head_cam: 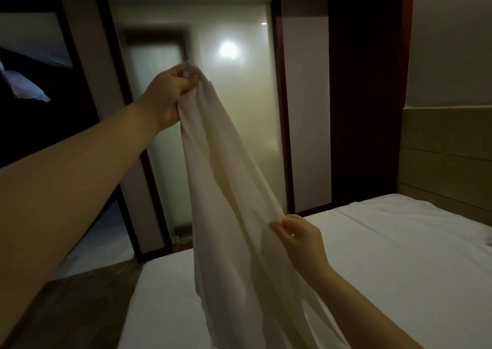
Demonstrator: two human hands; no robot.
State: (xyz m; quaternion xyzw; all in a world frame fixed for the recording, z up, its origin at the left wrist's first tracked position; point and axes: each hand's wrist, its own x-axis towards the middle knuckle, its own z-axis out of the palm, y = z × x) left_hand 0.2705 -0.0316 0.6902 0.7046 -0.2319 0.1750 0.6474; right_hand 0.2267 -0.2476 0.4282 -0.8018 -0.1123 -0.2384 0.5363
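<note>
The left hand (170,93) is raised high with its fingers curled tight round the bunched top of a long white thin fabric sheet (229,189), which hangs down from that fist in loose folds over the near edge of the white-covered bed (399,255). Lower down, the right hand (300,239) pinches the right edge of the same sheet between thumb and curled fingers, above the mattress. Behind the cloth stands a frosted glass partition (239,109) with a bright light spot, framed by dark wooden posts (367,95).
</note>
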